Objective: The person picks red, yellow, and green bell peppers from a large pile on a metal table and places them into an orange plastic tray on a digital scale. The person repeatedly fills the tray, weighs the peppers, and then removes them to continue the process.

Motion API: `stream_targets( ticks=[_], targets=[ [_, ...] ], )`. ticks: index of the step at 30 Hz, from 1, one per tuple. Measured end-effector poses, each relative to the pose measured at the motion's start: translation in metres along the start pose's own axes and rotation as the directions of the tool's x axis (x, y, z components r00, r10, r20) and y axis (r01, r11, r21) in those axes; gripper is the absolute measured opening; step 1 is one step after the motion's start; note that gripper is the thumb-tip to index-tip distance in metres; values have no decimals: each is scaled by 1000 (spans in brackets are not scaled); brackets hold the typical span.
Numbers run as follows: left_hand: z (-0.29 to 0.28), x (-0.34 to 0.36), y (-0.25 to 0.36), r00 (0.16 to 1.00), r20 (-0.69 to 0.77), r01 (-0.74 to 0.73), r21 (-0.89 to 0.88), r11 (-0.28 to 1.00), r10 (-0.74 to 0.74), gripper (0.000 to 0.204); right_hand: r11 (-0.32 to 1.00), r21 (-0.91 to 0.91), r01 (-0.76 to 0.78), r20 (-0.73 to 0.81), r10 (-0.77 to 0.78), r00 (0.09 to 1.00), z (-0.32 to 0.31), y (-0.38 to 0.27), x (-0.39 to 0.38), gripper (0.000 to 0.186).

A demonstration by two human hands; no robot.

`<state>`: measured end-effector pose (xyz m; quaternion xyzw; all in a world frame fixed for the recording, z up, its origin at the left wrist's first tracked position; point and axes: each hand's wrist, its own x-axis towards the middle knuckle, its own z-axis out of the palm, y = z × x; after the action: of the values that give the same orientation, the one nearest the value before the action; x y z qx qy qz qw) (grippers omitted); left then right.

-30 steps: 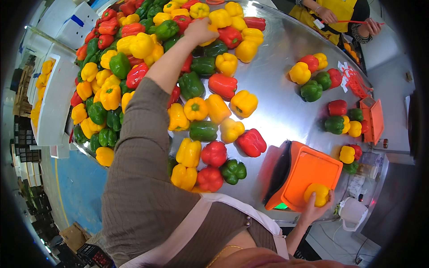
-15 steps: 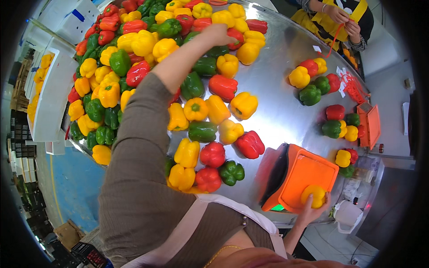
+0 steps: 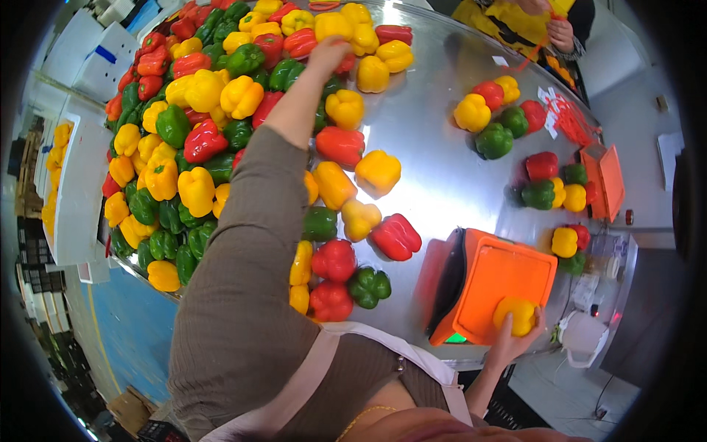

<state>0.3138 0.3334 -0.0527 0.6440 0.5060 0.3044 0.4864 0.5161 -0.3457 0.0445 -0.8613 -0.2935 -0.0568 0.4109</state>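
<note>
My left arm stretches far across the metal table to the pepper pile, and my left hand [image 3: 331, 55] curls over a red bell pepper [image 3: 345, 65], mostly covering it. Yellow bell peppers [image 3: 373, 74] lie right beside that hand. At the lower right, my right hand [image 3: 520, 337] is closed round a yellow bell pepper [image 3: 518, 315], which sits over the orange tray [image 3: 508, 269] of a scale. Loose red, green and yellow peppers, among them a red one [image 3: 396, 237], lie between my arm and the scale.
A big heap of mixed peppers [image 3: 173, 125] covers the table's left side. Small mixed groups [image 3: 495, 140] sit at the right, near red netting [image 3: 571, 121] and another orange scale [image 3: 604, 184]. A person's hand [image 3: 560, 33] shows across the table. White crates [image 3: 85, 169] stand left.
The view has turned a little, sliding the table leftward. My left hand has closed further over the red pepper and drawn it slightly left. My right hand keeps its pepper at the scale.
</note>
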Motion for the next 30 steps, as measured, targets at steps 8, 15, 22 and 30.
stream_targets(
  ticks=[8, 15, 22, 30],
  targets=[
    [-44, -154, 101, 841, 278, 32, -882, 470, 464, 58, 992, -86, 95, -17, -97, 995, 1, 7, 3, 58],
    [100, -309, 142, 753, 471, -8, -692, 722, 460, 61, 989, -53, 137, 14, -137, 990, -2, -2, 13, 59],
    [241, -451, 106, 410, 436, -816, -217, 536, 801, 80, 961, -90, 260, 77, -254, 964, -8, 11, 17, 61],
    [178, -471, 116, 456, 482, -821, -97, 563, 748, 87, 938, -37, 346, 141, -337, 931, -20, 16, 21, 72]
  ],
)
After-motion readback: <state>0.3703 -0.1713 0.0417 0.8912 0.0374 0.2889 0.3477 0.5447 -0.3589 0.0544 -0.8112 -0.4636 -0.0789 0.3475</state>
